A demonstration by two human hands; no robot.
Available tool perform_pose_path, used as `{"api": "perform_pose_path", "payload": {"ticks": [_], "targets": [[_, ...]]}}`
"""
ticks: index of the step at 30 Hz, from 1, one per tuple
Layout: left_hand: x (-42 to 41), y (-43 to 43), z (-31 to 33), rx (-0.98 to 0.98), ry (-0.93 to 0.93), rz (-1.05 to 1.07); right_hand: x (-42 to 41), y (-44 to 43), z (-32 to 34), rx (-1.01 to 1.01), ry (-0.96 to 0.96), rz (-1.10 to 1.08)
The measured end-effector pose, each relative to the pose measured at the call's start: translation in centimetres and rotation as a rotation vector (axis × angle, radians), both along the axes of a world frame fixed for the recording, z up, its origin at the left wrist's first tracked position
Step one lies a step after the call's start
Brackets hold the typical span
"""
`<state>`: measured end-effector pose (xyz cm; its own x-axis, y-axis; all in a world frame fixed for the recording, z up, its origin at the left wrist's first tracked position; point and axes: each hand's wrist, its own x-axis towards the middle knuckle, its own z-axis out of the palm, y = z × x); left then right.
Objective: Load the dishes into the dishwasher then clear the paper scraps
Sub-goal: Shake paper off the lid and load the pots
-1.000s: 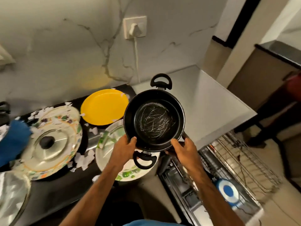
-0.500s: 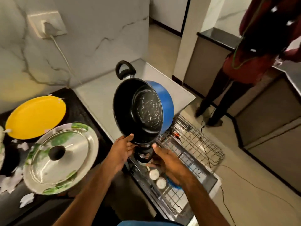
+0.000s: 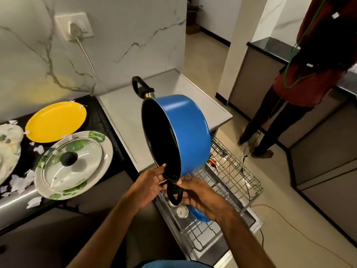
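As the pot swings off the table, head view, pot: blue pot (image 3: 185, 132) is now on its side, mouth facing left, blue wall showing; a second ago its mouth faced the camera over the plates. It's in the air above the open dishwasher rack (image 3: 237, 176), not touching it.
Left hand: left hand (image 3: 148, 182) grips the rim by the lower handle (image 3: 174, 194), thumb on the rim edge; before, it held the rim's left side.
Right hand: right hand (image 3: 202, 198) curls round the same lower handle from the right; it has slid in from the rim's right side.
Rack: pulled out, mostly bare wire; blue dish (image 3: 199, 215) and small white cup (image 3: 181, 210) at the near end, under the hands.
Table: yellow plate (image 3: 56, 121), glass lid (image 3: 71, 163) on patterned plate (image 3: 104, 151), paper scraps (image 3: 21, 182) all unmoved.
Bystander: person (image 3: 309, 74) beyond the rack, well apart.
Meaning: likely the loading step for the pot; the tilt suits setting it in the rack. Plates, lid and scraps are left, so the task is early.
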<state>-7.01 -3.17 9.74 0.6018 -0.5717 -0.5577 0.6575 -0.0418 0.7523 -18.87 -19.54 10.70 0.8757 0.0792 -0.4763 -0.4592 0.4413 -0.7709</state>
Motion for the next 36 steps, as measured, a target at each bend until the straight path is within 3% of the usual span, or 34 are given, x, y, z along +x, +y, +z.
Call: {"api": "perform_pose_path", "payload": {"ticks": [15,25,36], "targets": [[-11.2,4.9,-1.8,-0.172,0.130,0.157,-8.9,4.8,2.6,-0.156,-0.018,0.208],[-14.9,1.4,-0.8,-0.206,0.102,0.101,-14.7,2.7,3.6,-0.270,0.006,0.128],[-16.4,-9.0,-3.0,0.011,0.002,-0.095,-15.7,-7.3,0.3,-0.148,-0.020,-0.003]]}}
